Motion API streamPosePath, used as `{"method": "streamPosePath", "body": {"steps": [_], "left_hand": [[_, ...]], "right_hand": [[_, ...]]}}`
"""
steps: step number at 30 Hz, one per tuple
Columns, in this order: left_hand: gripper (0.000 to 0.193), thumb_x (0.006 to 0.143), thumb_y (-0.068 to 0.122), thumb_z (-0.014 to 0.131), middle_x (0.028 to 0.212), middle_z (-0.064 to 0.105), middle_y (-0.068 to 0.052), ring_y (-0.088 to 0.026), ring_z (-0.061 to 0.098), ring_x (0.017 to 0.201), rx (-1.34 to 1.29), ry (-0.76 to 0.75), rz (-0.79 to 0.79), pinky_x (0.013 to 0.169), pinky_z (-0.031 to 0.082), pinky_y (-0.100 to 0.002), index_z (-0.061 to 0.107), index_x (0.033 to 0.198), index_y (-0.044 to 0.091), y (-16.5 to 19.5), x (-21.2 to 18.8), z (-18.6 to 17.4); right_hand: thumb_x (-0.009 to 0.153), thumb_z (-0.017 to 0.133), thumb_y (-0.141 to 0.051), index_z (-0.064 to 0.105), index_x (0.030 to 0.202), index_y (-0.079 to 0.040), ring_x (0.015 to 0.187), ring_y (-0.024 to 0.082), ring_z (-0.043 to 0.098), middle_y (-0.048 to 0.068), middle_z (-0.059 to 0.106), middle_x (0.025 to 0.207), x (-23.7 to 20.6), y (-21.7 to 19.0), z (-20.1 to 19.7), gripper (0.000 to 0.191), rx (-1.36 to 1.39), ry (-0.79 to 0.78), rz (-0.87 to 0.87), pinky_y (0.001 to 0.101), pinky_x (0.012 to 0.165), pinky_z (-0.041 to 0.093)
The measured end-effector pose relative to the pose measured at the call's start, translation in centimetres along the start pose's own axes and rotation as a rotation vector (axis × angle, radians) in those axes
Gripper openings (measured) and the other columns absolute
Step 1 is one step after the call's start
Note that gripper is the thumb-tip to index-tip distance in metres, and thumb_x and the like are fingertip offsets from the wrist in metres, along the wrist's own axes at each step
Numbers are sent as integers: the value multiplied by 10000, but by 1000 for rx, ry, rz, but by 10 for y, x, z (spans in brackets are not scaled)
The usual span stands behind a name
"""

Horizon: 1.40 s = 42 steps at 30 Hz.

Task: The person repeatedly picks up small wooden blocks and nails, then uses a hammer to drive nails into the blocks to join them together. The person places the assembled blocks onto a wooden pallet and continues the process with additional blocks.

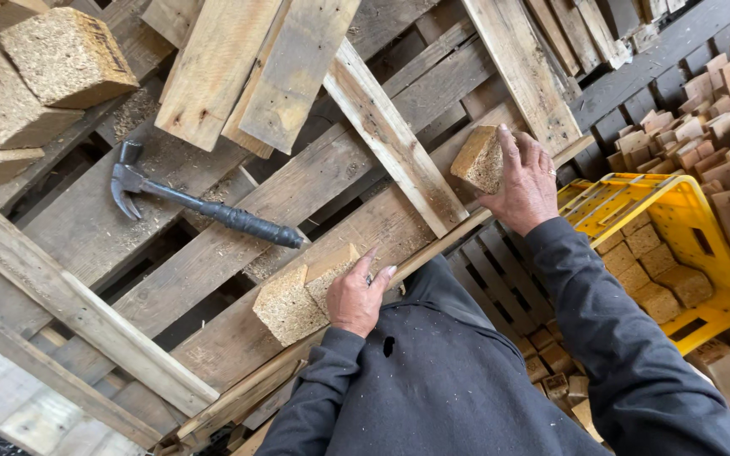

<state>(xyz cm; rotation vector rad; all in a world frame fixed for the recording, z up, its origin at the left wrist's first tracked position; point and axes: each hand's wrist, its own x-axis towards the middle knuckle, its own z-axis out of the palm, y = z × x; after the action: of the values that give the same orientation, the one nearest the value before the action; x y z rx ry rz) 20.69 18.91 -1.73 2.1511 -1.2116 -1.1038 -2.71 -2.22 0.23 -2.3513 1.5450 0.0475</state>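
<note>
Coarse pressed-chip wood, pale and crumbly at the faces, makes up the two blocks we have in hand. Our left hand, low and centre in the frame, has its fingers closed over one chipboard block, a squat cuboid that rests on a worn grey plank of the pallet, its long axis running from lower left to upper right. Our right hand, right of centre, wraps its fingers tightly around a second block, held at the upper end of the same plank. A black claw hammer lies left of centre, head to the upper left, grip to the lower right. A yellow plastic crate at the right holds more blocks.
</note>
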Motion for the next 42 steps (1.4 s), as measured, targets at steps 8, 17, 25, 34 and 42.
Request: {"method": "streamPosePath", "body": {"steps": [8,17,25,34,42], "left_hand": [[541,882,532,714,601,670,-118,-250,657,547,26,-64,-115,568,520,-401,714,1312,201,-3,2,8],[449,1037,382,719,1024,795,-113,-154,702,874,-455,420,-58,799,586,-337,713,1307,23,-75,-39,-40],[1083,690,556,864,507,500,24,-117,459,429,209,89,-258,445,392,-328,355,1581,209,-127,-82,-134],[1105,759,619,779,605,605,-10,-122,520,459,180,142,102,439,467,-325,287,1612,117,-101,-67,-78],[580,986,441,619,970,723,-77,-195,582,490,-171,-227,-187,462,530,-346,558,1505,190,-56,-31,-27]], "right_hand": [[640,994,-427,101,1643,-265,1377,426,357,241,338,1471,4,30,8,1353,-15,-44,487,643,1089,347],[969,821,-323,384,1582,-28,1424,393,436,228,399,1530,-67,-16,-7,808,270,139,-4,511,1209,404],[632,944,-231,173,1607,-71,1422,459,321,292,158,1622,-112,-182,92,1253,459,-520,-130,489,1109,382],[589,923,-89,232,1522,-66,1406,420,410,219,291,1543,-113,-174,109,1162,466,-201,-235,461,1169,427],[657,983,-208,221,1519,-55,1395,417,394,242,301,1486,-127,-152,94,1161,526,90,-103,456,1145,434]]}}
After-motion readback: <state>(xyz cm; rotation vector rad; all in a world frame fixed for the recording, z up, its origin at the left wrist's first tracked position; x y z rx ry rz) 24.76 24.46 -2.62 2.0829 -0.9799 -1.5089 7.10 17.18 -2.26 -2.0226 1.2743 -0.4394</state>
